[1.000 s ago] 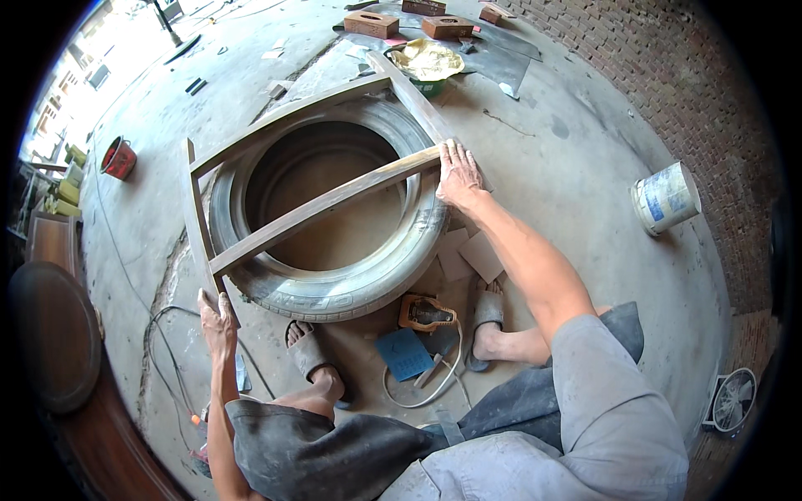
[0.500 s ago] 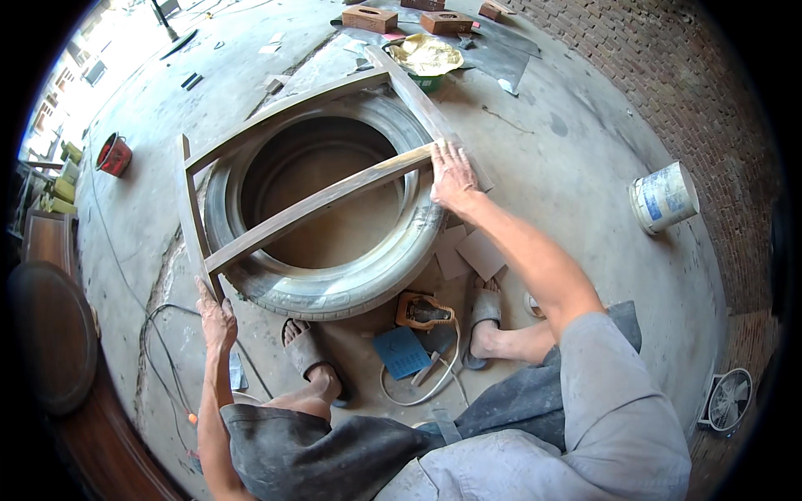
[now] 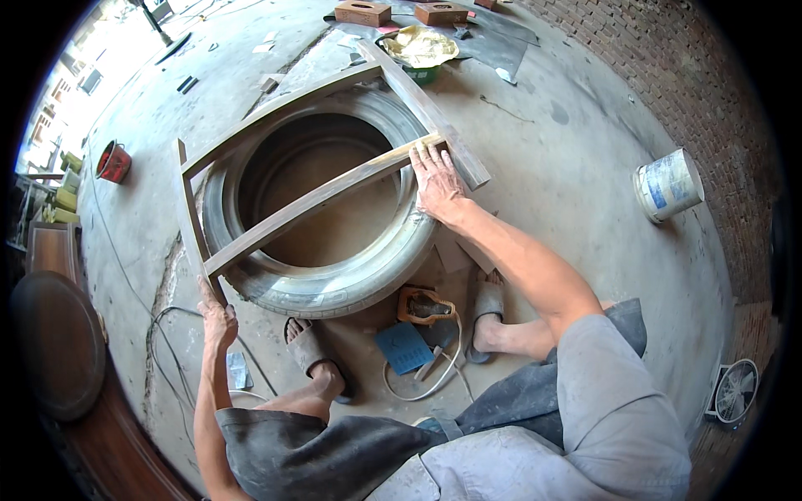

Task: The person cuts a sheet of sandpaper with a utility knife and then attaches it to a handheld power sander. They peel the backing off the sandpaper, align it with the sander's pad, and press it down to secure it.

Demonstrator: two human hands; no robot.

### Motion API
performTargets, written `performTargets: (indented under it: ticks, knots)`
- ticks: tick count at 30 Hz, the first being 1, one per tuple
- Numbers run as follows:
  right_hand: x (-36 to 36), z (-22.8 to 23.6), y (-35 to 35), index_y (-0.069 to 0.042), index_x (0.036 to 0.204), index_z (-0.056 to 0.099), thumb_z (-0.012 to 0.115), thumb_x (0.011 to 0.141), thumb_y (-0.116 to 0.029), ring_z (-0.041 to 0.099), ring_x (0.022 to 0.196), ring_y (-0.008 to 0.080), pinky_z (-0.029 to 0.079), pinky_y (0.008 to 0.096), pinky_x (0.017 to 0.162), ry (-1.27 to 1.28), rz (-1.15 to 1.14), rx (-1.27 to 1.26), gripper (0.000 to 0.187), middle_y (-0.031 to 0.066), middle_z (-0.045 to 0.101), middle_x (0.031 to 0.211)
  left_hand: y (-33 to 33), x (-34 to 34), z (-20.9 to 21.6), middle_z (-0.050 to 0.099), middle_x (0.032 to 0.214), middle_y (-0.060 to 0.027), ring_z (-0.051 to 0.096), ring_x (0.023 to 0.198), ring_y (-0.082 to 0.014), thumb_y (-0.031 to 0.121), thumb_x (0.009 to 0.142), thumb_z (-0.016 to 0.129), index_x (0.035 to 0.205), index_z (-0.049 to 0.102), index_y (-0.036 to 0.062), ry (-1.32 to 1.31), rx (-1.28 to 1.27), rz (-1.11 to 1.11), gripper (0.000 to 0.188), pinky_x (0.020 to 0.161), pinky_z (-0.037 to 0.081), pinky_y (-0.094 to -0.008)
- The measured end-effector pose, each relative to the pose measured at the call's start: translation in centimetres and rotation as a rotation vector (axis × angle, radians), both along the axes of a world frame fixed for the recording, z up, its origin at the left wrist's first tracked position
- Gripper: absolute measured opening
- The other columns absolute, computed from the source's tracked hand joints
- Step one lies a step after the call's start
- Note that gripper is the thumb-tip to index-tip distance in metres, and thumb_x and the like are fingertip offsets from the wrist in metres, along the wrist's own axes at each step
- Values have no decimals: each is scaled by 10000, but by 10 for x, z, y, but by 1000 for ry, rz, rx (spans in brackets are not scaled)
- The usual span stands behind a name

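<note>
A wooden frame (image 3: 276,107) of thin bars lies flat on top of a large tyre (image 3: 334,284) on the concrete floor. A diagonal wooden bar (image 3: 317,200) crosses the tyre's hole. My right hand (image 3: 436,179) presses flat on the right end of that bar, where it meets the frame's right rail. My left hand (image 3: 215,313) grips the near left corner of the frame, by the tyre's edge. Both of my feet in sandals stand just in front of the tyre.
An orange power tool (image 3: 424,306) with a white cord and a blue pad (image 3: 404,347) lie between my feet. A white bucket (image 3: 667,185) stands at the right, a red bucket (image 3: 112,161) at the left, bricks (image 3: 362,12) far off. A fan (image 3: 733,391) sits lower right.
The frame and tyre sit slightly further left in the picture than before. My right hand has slid a little along the bar's end. My left hand stays on the corner.
</note>
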State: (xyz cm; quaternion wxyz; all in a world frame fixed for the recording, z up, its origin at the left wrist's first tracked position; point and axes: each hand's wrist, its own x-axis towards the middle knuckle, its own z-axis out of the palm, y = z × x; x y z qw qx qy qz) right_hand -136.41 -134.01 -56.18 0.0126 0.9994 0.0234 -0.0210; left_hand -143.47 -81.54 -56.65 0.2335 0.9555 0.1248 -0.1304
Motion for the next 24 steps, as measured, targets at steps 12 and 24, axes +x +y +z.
performTargets:
  ticks: [12,24]
  knots:
    - [6,4,-5,-9,1604,151,715,834,-325,189,1543,349,124,466,1270,44,-57,-67,1006,194,205,1664,10,3,-22,157,1554,-455,330,1357,-652,72,952,470,1614,-113,282,-74,78,-106,907,1121,372,-539]
    - [-122,13,67,-10,1406,537,566,818,-123,577,1295,332,474,396,1084,-13,667,288,599,211,573,1414,43,14,-51,218,1631,-281,352,1436,-484,50,896,489,1608,-106,67,-181,29,-251,928,1189,174,-616]
